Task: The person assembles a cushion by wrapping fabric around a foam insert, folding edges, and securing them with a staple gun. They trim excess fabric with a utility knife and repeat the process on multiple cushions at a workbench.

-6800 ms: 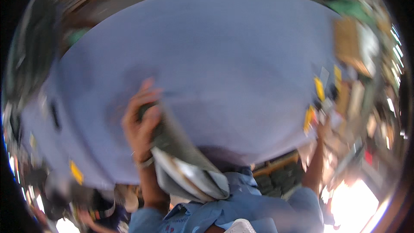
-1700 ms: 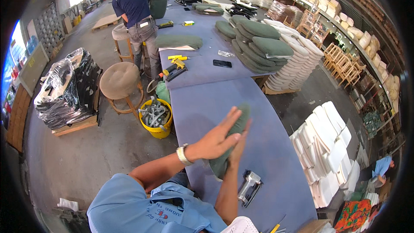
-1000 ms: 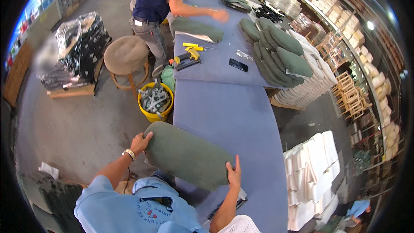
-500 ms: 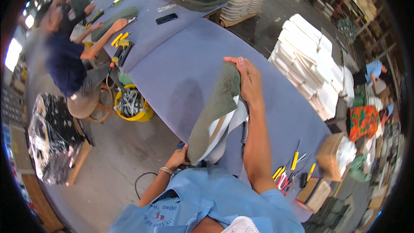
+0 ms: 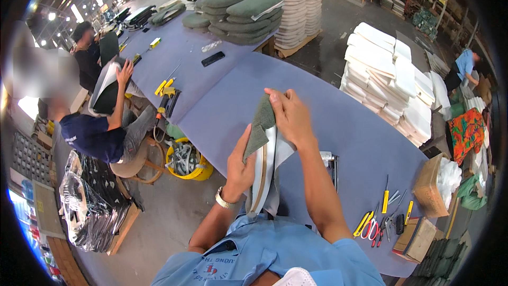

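Green fabric-covered padded panel (image 5: 259,127): located in front of the torso, above the near left edge of the blue-covered worktable (image 5: 344,122). The panel stands on edge, its long side running near to far. A white layer (image 5: 270,153) and a narrow tan strip (image 5: 260,180) show along its open side. Whether the near end touches the blue work shirt (image 5: 286,238) cannot be told.

Left hand (image 5: 241,164): clamped on the left side of the panel, thumb side up. Right hand (image 5: 291,116): clamped on the far end, fingers bent over the green cover. The two hands are apart from each other.

Right of the right forearm, a silver metal staple gun (image 5: 330,159) lies on the worktable. Farther right, near the corner, lie a yellow-handled screwdriver (image 5: 386,201) and red-handled scissors (image 5: 372,229), beside an open brown cardboard box (image 5: 427,188). At the far side, a black rectangular phone (image 5: 212,59) lies near a stack of green padded cushions (image 5: 243,10).
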Motion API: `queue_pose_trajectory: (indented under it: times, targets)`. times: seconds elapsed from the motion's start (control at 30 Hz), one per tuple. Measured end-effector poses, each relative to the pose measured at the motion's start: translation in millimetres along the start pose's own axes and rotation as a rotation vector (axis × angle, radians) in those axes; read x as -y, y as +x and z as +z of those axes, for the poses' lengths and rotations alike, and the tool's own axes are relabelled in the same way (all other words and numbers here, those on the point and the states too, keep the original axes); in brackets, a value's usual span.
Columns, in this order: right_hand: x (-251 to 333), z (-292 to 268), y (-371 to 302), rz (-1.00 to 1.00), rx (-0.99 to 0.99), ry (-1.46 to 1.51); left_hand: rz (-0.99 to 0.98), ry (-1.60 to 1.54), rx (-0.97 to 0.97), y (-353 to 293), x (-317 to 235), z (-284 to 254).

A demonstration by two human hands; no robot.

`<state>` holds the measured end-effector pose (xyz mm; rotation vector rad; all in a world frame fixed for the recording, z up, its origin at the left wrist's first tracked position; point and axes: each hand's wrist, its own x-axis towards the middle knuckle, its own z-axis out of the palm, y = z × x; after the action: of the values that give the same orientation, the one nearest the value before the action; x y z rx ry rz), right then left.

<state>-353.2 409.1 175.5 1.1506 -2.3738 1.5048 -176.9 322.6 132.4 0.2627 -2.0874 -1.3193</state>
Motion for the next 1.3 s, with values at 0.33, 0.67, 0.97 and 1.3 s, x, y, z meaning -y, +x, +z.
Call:
queue_pose_trajectory:
  times: [0.33, 0.67, 0.97, 1.3]
  targets:
    - [-37, 29, 7, -0.246, -0.068, 0.318, -0.135, -0.326, 0.044, 80, 37, 5]
    - [-101, 98, 89, -0.110, -0.278, 0.121, -0.391, -0.488, 0.079, 169, 122, 17]
    - [-215, 169, 117, 0.471, -0.322, 0.576, -0.708, -0.656, -0.274, 220, 195, 105]
    - [-234, 166, 90, 0.439, -0.350, 0.914, -0.674, -0.676, -0.266, 211, 199, 119]
